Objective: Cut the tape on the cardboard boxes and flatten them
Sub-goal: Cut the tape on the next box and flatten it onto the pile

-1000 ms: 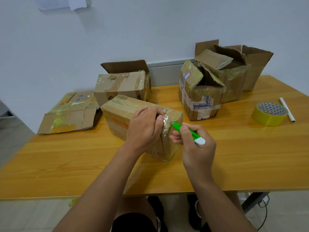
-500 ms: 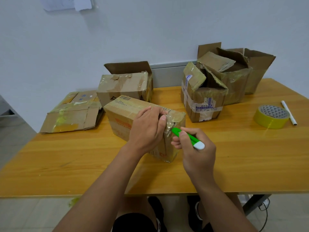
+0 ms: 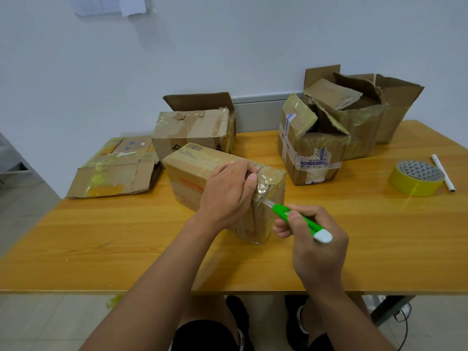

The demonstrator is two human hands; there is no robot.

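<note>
On the wooden table (image 3: 354, 236), my left hand (image 3: 228, 196) grips the taped box (image 3: 192, 178); right-hand fingers (image 3: 295, 219) pinch the green cutter (image 3: 298, 221), its blade at the tape beside my left fingers.

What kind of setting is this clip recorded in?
Probably a plain office or packing room: a wooden table against a bare white wall, worn cardboard boxes, and a yellow tape roll.

The right hand (image 3: 316, 247) drew the green cutter (image 3: 301, 222) down and back from the taped box (image 3: 222, 188) end, so more of its body and blade tip showed below the crumpled tape (image 3: 263, 184)
</note>
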